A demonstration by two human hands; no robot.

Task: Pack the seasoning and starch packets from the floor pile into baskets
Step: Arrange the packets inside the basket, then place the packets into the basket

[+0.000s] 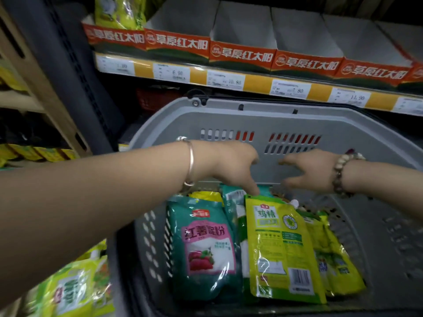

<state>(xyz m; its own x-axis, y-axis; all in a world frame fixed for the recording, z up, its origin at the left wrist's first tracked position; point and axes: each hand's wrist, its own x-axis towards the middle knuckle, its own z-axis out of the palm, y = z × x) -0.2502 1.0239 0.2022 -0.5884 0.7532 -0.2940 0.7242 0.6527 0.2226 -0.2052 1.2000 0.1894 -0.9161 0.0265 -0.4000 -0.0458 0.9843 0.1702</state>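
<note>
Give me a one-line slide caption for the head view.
Open left hand and right hand reach into a grey basket holding starch packets and seasoning packets.

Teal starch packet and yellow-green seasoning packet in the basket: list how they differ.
The teal starch packet has a pink label; the yellow-green seasoning packet shows a barcode. The teal starch packet lies by the left wall of the basket; the yellow-green seasoning packet lies mid-basket. Both lie label up inside it.
</note>
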